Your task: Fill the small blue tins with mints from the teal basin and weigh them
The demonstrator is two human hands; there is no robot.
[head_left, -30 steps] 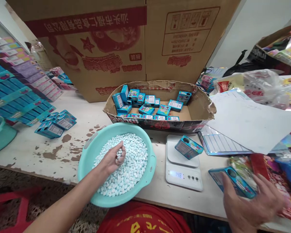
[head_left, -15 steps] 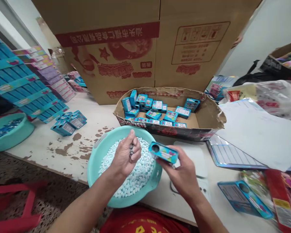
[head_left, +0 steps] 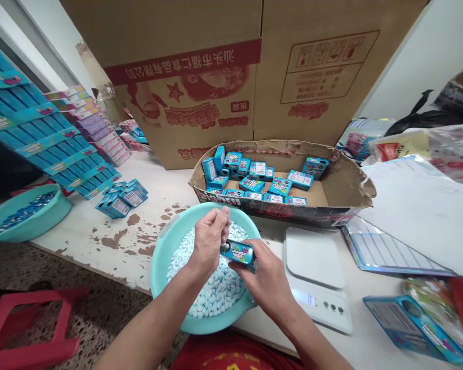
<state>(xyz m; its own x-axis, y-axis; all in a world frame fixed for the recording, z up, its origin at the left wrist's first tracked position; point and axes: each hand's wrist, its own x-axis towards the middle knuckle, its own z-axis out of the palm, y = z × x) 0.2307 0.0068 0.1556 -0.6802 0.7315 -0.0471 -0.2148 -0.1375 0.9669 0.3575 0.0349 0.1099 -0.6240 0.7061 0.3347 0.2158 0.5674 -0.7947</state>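
My right hand (head_left: 263, 272) grips a small blue candy box (head_left: 238, 252) above the basin, its round hole turned toward my left hand. My left hand (head_left: 213, 237) is closed around small candies, mostly hidden by the fingers, and sits right at the hole. Beneath both hands, a turquoise basin (head_left: 160, 267) holds a heap of pale blue and white candies (head_left: 212, 293). Just right of the basin lies a white digital scale (head_left: 314, 257) with its display lit.
Behind the basin, a cut-down carton (head_left: 332, 205) holds several blue boxes. More blue boxes (head_left: 123, 198) stand on the left, near stacked displays (head_left: 61, 133) and another basin (head_left: 27, 226). A large blue box (head_left: 416, 326) and papers (head_left: 428, 216) lie right; a red stool (head_left: 31, 318) stands lower left.
My right hand has brought the blue box left and down against my left fist, uncovering the scale. The whole view has shifted slightly.
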